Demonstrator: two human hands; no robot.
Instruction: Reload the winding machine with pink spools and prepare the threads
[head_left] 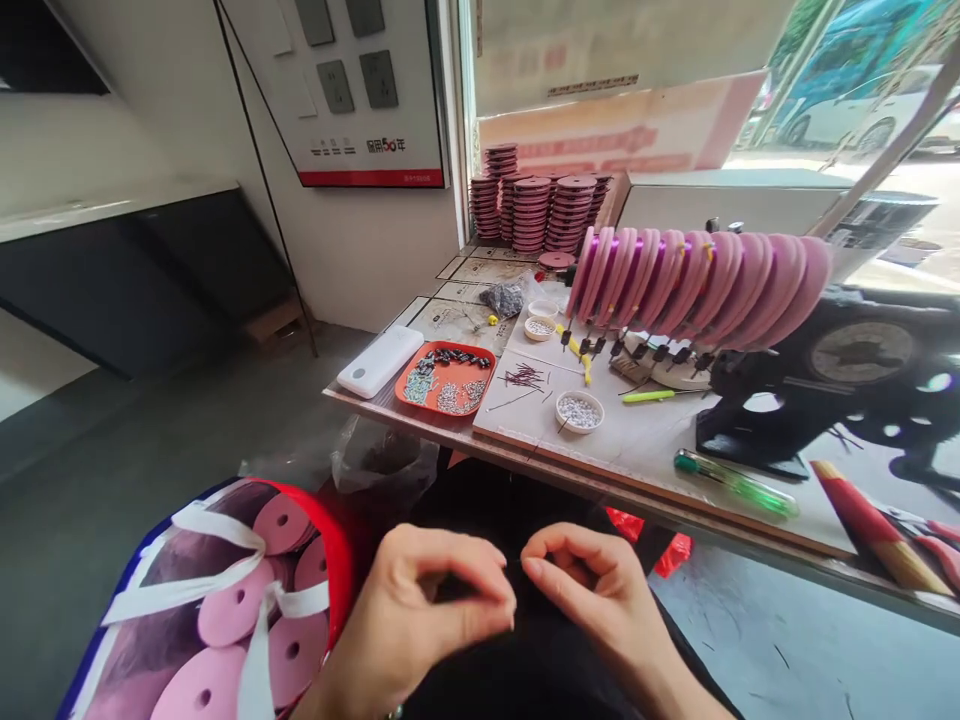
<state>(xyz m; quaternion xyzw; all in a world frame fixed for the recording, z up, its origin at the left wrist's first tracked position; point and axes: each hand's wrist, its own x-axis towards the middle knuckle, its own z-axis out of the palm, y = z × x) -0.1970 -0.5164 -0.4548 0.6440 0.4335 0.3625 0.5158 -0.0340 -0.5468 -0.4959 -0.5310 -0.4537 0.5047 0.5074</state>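
Observation:
My left hand (pixel 427 610) and my right hand (pixel 592 590) are low in the view, over my dark lap, fingertips nearly meeting. Both pinch thumb to forefinger around something too small and dark to make out. A bag (pixel 135 610) full of pink discs (pixel 281 522) sits just left of my left hand. The work table (pixel 525 455) lies beyond my hands.
On the table are an orange tray (pixel 448 380) of small parts, a white power bank (pixel 379 361), a small white bowl (pixel 580 411), a green screwdriver (pixel 735 483), a row of pink spools (pixel 697 280) on a black machine (pixel 840 380), and stacks of discs (pixel 536 205) at the back.

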